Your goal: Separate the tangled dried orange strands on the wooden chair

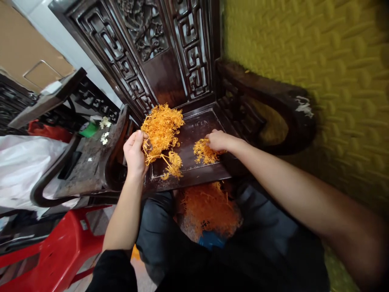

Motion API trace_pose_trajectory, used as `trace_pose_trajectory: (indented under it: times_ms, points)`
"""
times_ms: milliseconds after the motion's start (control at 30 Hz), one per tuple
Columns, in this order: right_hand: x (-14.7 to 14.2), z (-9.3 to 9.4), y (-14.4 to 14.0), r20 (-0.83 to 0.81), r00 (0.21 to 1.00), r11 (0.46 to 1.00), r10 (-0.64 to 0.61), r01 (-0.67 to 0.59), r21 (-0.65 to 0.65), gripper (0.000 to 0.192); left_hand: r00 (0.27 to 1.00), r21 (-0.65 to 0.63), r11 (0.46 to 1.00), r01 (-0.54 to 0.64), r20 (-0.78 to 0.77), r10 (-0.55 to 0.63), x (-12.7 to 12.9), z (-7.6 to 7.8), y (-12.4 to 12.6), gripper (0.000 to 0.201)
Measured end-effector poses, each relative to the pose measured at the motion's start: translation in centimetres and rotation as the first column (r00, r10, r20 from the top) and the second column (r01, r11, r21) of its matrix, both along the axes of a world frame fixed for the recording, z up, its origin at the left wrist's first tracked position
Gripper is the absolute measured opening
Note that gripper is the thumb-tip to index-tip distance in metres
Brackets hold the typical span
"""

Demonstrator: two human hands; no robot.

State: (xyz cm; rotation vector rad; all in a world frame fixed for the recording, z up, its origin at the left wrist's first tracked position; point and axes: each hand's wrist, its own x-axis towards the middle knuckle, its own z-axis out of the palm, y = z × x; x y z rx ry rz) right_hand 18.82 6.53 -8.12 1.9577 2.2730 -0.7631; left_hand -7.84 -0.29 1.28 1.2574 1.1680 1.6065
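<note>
My left hand (135, 152) is closed, thumb against fingers, pinching the thin stem of an orange, branching, frilly sprig (174, 164). The sprig's head hangs out to the right over the dark wooden seat (199, 123). Just behind that hand rises a large heap of similar orange sprigs (164, 123). My right hand (219, 140) is at a smaller orange clump (204, 152) on the seat's right side, its fingers bent down into the strands. Its fingertips are partly hidden, and how many strands they grip does not show.
A carved chair back (164, 77) and a curved armrest (282, 97) border the seat. More orange strands (211, 209) fill something low between my legs. At left stand a second wooden chair (88, 162), a red plastic chair (60, 247) and a white bag (27, 166). Yellow padded covering (304, 44) lies right.
</note>
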Motion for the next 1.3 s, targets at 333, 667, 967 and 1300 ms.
trace_pose_trajectory:
  times_ms: [333,667,967,1300]
  points:
    - [-4.2,4.6,-5.8,-0.932,0.334,0.949,0.142,-0.314,0.032,0.042,0.999,-0.070,0.996,-0.045,0.012,0.046,-0.1,-0.6,0.2,0.033]
    - [-3.8,4.9,-6.0,-0.893,0.431,0.991,0.131,-0.095,0.099,0.028,0.568,0.155,0.980,0.127,-0.821,0.056,-0.7,-0.1,-2.0,0.064]
    - [-3.3,4.5,-5.6,-0.953,0.238,0.978,-0.187,-0.050,-0.204,0.048,0.827,-0.300,0.933,0.200,-0.459,-0.325,1.3,-2.3,-2.1,0.040]
    - [-2.6,4.1,-4.3,-0.978,0.100,0.946,-0.182,0.288,-0.147,0.034,0.813,-0.545,0.661,0.516,0.069,-0.578,0.1,-1.3,-3.0,0.030]
